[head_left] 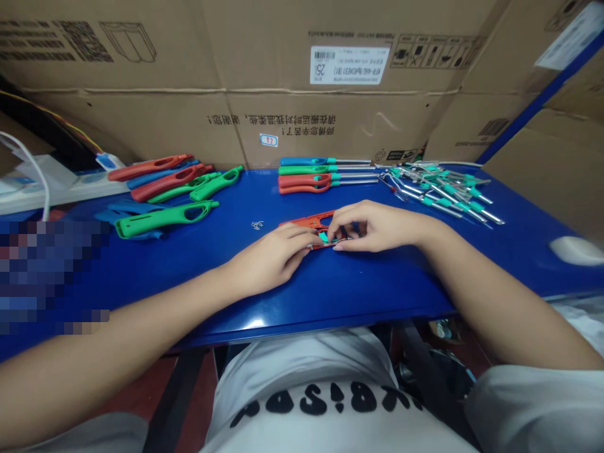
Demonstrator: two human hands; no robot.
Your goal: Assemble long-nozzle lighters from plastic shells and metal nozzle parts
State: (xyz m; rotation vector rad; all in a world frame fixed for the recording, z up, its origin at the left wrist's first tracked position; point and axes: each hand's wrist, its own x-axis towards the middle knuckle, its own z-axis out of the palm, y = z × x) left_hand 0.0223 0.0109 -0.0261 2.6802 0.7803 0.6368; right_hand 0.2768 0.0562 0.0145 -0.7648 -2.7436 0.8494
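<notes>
A red plastic handle shell (311, 222) lies on the blue table (330, 283) in front of me. My left hand (274, 255) rests beside its near end with the fingers curled, and the fingertips touch the shell. My right hand (372, 225) pinches a small teal part (324, 238) against the red shell, thumb and fingers pressed together. Most of the shell's right half is hidden under my right fingers.
A pile of red, green and blue handle shells (165, 189) lies at the back left. Three assembled pieces (325, 173) with metal rods lie side by side at the back centre, and a heap of metal rods with teal fittings (438, 189) at the back right. Cardboard boxes (283, 94) wall the far edge.
</notes>
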